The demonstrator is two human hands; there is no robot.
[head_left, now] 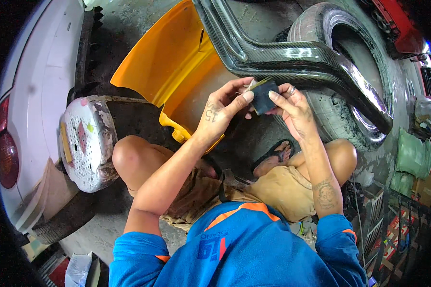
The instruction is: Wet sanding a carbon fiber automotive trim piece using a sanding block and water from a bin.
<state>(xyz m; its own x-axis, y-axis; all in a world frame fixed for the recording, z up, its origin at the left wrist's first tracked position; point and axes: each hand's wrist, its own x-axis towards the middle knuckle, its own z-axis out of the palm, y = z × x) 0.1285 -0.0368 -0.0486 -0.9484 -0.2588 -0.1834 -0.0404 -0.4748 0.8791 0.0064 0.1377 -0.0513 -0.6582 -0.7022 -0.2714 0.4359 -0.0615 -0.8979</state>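
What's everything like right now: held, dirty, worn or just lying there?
Dark flat piece: held between both hands
Left hand: closed on the piece
Right hand: closed on the piece
Yellow panel: curved, not held
Glossy black part: bent, lying across the tire
Tire: smudged grey, partly covered
Stool: paint-marked
Black sandal: worn
Red tail light: looks unlit

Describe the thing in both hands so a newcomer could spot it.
Find the large tire at upper right, overlapped by a long, glossy black part with a woven pattern. Near that part's lower edge, the left hand and right hand hold a small dark piece. It is flat, squarish and dull, unlike the shiny, curved part above.
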